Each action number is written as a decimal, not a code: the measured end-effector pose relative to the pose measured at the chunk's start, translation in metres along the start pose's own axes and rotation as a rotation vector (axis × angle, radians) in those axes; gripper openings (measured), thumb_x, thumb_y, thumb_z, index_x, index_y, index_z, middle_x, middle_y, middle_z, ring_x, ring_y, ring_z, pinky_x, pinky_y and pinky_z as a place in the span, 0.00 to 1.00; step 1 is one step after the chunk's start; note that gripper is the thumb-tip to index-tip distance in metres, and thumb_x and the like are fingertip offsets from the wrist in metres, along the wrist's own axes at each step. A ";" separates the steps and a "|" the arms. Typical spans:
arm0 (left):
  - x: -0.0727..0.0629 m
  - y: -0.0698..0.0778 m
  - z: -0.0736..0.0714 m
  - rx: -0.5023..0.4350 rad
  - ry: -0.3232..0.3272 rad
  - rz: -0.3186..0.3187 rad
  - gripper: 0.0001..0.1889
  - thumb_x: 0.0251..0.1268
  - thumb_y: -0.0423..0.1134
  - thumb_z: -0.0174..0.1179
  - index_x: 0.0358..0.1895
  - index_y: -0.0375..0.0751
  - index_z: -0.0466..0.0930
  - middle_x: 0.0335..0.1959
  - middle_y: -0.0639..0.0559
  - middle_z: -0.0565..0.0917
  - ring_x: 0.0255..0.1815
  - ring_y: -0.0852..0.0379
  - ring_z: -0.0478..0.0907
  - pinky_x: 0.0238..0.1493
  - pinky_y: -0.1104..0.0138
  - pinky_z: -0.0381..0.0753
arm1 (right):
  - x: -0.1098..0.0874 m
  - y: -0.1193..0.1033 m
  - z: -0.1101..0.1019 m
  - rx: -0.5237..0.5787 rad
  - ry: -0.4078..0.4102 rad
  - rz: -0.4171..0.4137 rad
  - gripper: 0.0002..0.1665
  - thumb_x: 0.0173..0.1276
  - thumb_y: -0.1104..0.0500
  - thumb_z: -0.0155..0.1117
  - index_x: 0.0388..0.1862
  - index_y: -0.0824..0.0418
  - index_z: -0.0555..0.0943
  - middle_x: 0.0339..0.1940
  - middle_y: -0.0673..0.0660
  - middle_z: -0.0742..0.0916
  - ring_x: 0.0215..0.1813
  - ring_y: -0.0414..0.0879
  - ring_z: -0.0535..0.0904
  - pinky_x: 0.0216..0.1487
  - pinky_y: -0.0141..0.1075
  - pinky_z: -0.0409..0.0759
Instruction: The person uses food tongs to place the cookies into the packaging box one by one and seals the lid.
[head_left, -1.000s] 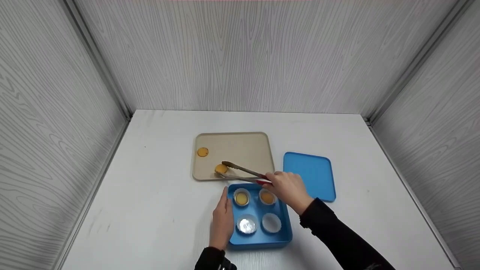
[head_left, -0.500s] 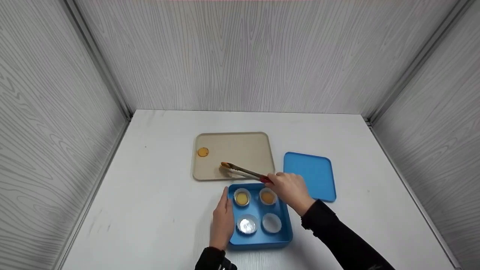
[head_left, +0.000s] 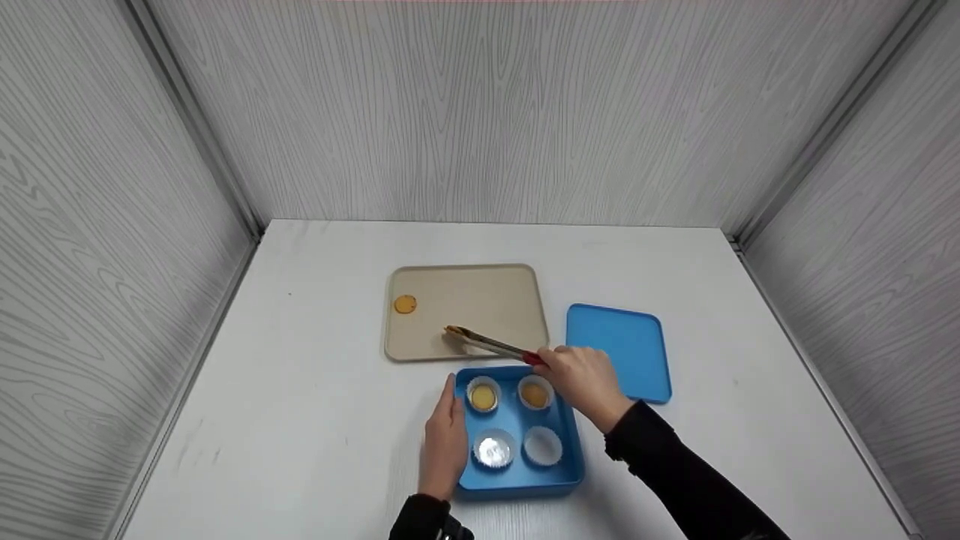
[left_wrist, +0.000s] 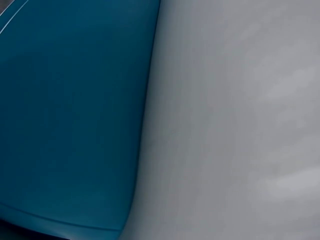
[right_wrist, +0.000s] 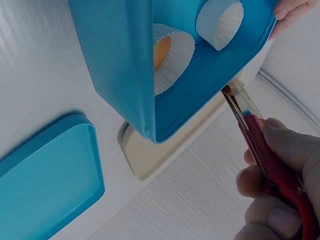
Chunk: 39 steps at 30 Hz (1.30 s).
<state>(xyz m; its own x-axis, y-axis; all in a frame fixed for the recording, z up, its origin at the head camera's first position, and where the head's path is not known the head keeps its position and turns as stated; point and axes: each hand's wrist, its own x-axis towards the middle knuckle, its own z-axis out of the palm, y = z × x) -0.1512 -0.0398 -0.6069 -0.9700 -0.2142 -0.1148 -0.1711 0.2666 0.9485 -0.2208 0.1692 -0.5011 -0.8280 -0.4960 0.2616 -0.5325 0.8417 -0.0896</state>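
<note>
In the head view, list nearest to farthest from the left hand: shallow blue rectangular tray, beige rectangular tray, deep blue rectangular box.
From the left hand, head view:
1. Deep blue rectangular box: touching, immediately right.
2. Beige rectangular tray: ahead, beyond the box.
3. Shallow blue rectangular tray: farthest, ahead and right.

L grip (head_left: 445,444), fingers (head_left: 448,397) straight, pointing fwd; R grip (head_left: 579,377) curled, forearm (head_left: 686,465) angled from lower R.
</note>
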 end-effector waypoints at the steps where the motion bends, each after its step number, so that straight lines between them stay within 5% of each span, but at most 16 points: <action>1: 0.000 0.000 0.000 0.002 0.000 -0.002 0.27 0.86 0.46 0.40 0.82 0.52 0.56 0.80 0.51 0.63 0.80 0.47 0.59 0.77 0.47 0.61 | -0.001 0.000 0.000 -0.005 0.003 -0.004 0.10 0.69 0.53 0.72 0.35 0.58 0.85 0.24 0.54 0.87 0.18 0.44 0.72 0.18 0.35 0.72; 19: 0.000 0.001 0.002 -0.014 -0.002 -0.005 0.27 0.86 0.46 0.40 0.82 0.51 0.57 0.80 0.50 0.63 0.80 0.47 0.59 0.78 0.47 0.60 | -0.022 0.016 -0.006 -0.102 0.187 -0.136 0.11 0.65 0.54 0.76 0.41 0.59 0.87 0.22 0.53 0.86 0.16 0.44 0.76 0.16 0.31 0.73; 39: 0.002 0.000 0.000 -0.007 0.008 -0.009 0.27 0.86 0.45 0.40 0.82 0.49 0.56 0.80 0.50 0.63 0.79 0.47 0.62 0.77 0.48 0.63 | -0.061 0.037 -0.024 -0.115 0.313 -0.193 0.18 0.56 0.54 0.82 0.45 0.59 0.90 0.21 0.52 0.85 0.16 0.41 0.73 0.17 0.27 0.72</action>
<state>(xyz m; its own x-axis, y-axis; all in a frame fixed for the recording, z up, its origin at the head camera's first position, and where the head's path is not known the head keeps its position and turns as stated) -0.1530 -0.0405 -0.6072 -0.9671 -0.2236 -0.1211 -0.1785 0.2579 0.9495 -0.1856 0.2358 -0.4978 -0.6109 -0.5738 0.5455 -0.6356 0.7662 0.0941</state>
